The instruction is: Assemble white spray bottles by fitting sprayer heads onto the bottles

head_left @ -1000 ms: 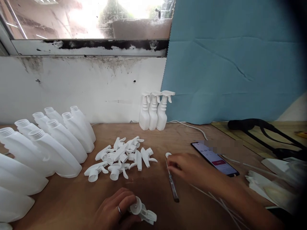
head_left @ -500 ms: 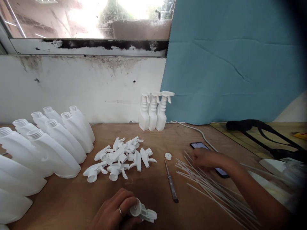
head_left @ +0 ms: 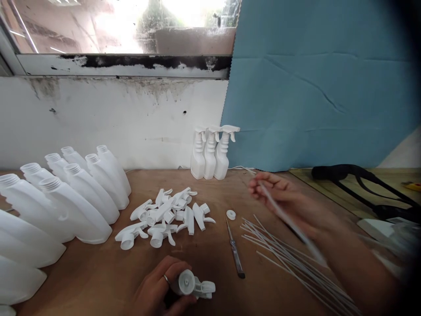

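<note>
Grips in left hand (head_left: 161, 284) a spray head (head_left: 196, 286) jutting rightward over brown tabletop (head_left: 98, 272), pinches in right hand (head_left: 289, 197) a blurred white tube (head_left: 290, 222) slanting down-right, facing white wall (head_left: 141, 114) and blue sheet (head_left: 312, 96).

This was seemingly a small workshop; left of the heap of trigger heads (head_left: 167, 208) stood rows of open bottles (head_left: 86, 206); right of it lay a slim tool (head_left: 237, 260) and thin tubes (head_left: 289, 263); behind it rose a stained wall (head_left: 131, 118).

Single head-worn view, facing forward and down, tabletop (head_left: 98, 274) close below, wall (head_left: 158, 114) beyond
</note>
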### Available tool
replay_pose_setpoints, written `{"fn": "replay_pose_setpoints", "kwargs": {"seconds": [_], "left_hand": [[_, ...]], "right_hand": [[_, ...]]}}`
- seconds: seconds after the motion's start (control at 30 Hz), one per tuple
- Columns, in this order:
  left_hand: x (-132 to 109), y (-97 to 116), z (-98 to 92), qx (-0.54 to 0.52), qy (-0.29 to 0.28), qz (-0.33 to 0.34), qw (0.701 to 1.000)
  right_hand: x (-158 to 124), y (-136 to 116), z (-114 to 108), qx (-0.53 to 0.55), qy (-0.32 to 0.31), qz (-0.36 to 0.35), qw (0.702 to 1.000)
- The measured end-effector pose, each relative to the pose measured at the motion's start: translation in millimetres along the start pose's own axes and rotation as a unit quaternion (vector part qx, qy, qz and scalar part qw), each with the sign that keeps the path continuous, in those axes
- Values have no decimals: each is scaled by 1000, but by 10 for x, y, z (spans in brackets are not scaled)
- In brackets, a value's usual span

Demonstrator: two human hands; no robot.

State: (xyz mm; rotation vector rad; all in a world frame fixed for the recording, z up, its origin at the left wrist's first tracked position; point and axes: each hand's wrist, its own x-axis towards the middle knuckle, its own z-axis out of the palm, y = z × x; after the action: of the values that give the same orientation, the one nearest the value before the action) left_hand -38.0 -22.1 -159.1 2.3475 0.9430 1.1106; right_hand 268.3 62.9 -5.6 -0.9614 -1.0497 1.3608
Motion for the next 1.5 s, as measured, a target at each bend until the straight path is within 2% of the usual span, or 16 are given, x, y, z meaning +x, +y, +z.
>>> {"fn": "replay_pose_setpoints", "kwargs": {"seconds": [0.2, 0.4, 0.53, 0.73, 0.97, 1.03, 1.3, 1.37, 1.5], "left_hand": [[29, 6, -15, -19, -2, 4, 1000], [11, -21, -8, -13, -22, -9, 1000], [26, -31, -5, -20, -8, 3, 1000], [39, -24, -22, -19, -7, 9, 1000], [9, -20, -15, -22, -28, -17, 999], [11, -13, -16, -21, -27, -18, 999], [18, 3, -35, -23, -36, -21, 999], [8, 5, -29, -32, -43, -21, 998], [22, 40, -13, -45, -14, -10, 999]], "right_hand": [[-164, 564, 535, -49, -94, 36, 994], [-455, 919, 792, -200, -227, -40, 952], [-539, 961, 843, -269, -259, -127, 919], [-538, 942, 851, -291, -283, -154, 901], [-589, 929, 836, -348, -323, -225, 851], [-584, 932, 832, -352, -324, -227, 848], [-554, 997, 858, -386, -327, -154, 849], [-559, 1029, 871, -396, -321, -153, 846], [-563, 1080, 888, -394, -342, -173, 835]]}}
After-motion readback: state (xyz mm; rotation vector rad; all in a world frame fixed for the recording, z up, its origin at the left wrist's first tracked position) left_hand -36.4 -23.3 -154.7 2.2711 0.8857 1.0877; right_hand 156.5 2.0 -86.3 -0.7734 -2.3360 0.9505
